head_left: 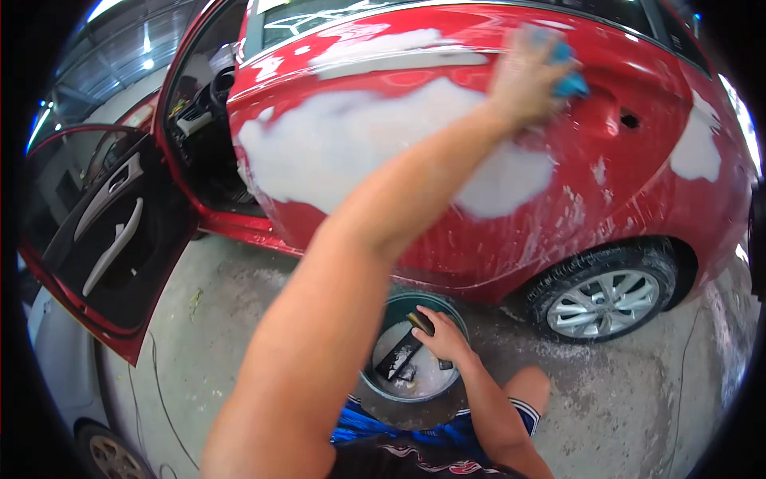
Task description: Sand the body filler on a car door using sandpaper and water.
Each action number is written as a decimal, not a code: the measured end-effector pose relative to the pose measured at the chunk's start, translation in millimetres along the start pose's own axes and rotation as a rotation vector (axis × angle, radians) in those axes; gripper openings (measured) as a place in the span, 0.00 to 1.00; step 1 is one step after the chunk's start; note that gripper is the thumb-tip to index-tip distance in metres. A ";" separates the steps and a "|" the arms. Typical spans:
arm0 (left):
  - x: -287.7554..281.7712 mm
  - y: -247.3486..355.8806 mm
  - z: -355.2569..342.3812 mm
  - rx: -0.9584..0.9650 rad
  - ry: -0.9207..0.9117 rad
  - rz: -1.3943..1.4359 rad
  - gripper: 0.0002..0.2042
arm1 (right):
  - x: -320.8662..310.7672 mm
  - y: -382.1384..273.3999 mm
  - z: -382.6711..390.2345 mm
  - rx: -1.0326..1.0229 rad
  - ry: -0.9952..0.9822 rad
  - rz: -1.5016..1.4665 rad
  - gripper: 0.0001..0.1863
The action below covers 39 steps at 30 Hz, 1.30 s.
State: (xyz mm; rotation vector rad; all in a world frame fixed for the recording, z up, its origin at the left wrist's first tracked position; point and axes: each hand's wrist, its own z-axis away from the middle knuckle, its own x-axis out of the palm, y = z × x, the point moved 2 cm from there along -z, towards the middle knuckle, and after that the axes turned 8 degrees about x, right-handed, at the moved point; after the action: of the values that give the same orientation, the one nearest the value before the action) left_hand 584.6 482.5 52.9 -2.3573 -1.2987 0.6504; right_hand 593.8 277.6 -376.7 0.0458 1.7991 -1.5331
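Stretched out across the red car's side, my left hand [523,80] is closed on a wet blue cloth [571,82]. The cloth presses against the rear door near its window edge, to the right of a large whitish filler patch [359,144]. Motion blurs the fingers a little. Low in front of me, my right hand [443,337] is over a dark green bucket [405,305], with its fingers round a small dark block with a brownish-gold face [420,322]. A long black block [399,353] leans in the bucket among whitish, foamy water.
The front door [104,239] stands wide open at the left. A rear wheel [610,303] is right of the bucket. Cables [163,399] lie on the concrete floor, and a grey car [64,375] is at the lower left. More filler [696,144] covers the rear panel.
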 end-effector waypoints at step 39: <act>-233.2 -226.5 289.4 -0.712 0.342 -0.357 0.18 | -16.9 24.4 32.1 -0.021 0.213 -0.104 0.33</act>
State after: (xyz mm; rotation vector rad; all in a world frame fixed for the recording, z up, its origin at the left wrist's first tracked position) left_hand 158.8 425.6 -17.2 -2.4627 -1.9273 -0.3780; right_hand 634.0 264.1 -387.4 0.1104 2.0115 -1.6337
